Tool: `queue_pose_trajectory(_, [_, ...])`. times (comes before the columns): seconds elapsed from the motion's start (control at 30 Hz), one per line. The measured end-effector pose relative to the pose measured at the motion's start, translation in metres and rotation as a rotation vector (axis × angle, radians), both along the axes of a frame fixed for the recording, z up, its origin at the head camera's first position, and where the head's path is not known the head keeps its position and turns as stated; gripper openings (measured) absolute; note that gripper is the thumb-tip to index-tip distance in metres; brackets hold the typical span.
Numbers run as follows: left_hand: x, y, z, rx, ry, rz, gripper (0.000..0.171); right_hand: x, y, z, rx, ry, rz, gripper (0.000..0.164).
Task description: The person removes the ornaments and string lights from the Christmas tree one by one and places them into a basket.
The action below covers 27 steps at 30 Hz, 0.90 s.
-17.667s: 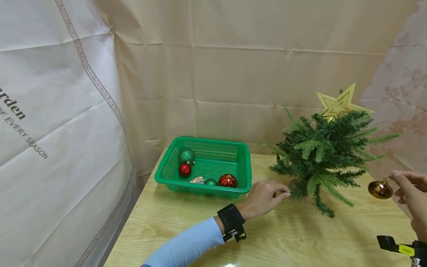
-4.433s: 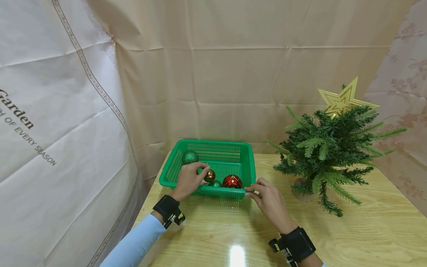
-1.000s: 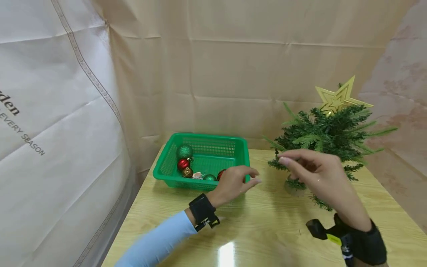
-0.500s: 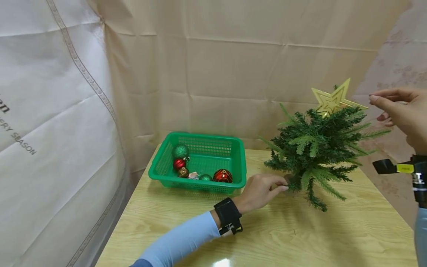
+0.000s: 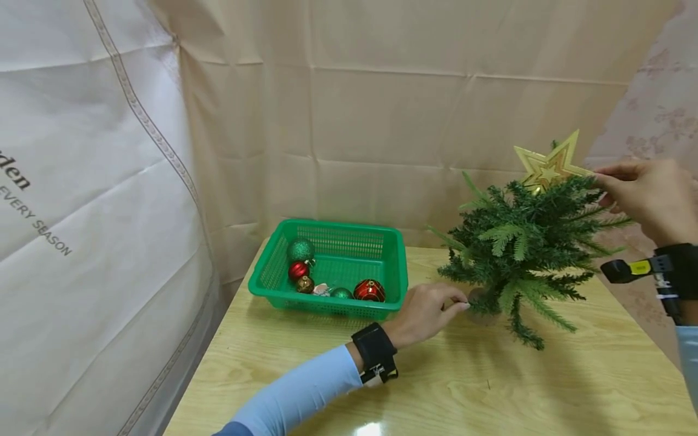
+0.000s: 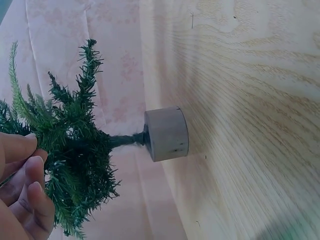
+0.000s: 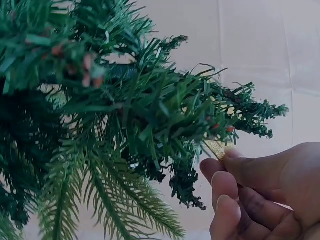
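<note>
A small artificial Christmas tree [image 5: 523,242] stands on the table, with a gold star [image 5: 551,165] at its top. My right hand [image 5: 649,194] pinches the star's right point between thumb and fingers; in the right wrist view a bit of gold glitter [image 7: 216,148] shows at the fingertips, the rest hidden behind branches. My left hand [image 5: 425,312] pinches the tip of a low branch on the tree's left side. In the left wrist view the tree's round grey-brown base [image 6: 167,134] sits on the tabletop.
Left of the tree is a green plastic basket [image 5: 400,266]. It holds a glittery green bauble [image 5: 300,249], a small red bauble [image 5: 298,270], a brown-gold bauble [image 5: 305,284], a large red bauble [image 5: 369,290] and other ornaments. Cloth [image 5: 382,121] hangs behind the table.
Both hands have left the basket side: the left moved right to the low branch, the right up to the star. The gold bauble, earlier in the right hand, now lies in the basket.
</note>
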<state>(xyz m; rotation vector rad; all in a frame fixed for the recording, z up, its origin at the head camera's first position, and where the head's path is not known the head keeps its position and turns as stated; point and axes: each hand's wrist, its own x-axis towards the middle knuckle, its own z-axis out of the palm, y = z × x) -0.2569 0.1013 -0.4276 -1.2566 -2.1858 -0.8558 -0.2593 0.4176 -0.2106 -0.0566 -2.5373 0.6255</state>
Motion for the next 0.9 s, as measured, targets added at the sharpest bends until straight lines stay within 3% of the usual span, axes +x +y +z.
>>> queue_pose_trajectory(0.27, [0.000,0.000,0.000,-0.004,-0.006,0.006,0.013,-0.001,0.001,-0.001,-0.039,0.002,-0.024,0.051])
queue_pose_trajectory(0.43, [0.003,0.002,-0.001,-0.025,0.005,0.004,0.013,0.002,0.008,-0.009,-0.131,0.041,-0.026,0.051])
queue_pose_trajectory(0.7, [0.004,0.003,-0.002,-0.028,0.015,0.010,0.013,0.007,0.011,-0.008,-0.214,0.074,0.023,0.028])
queue_pose_trajectory(0.9, [0.004,0.001,-0.002,-0.025,0.022,0.015,0.013,0.010,0.010,-0.001,-0.350,0.169,0.112,0.013])
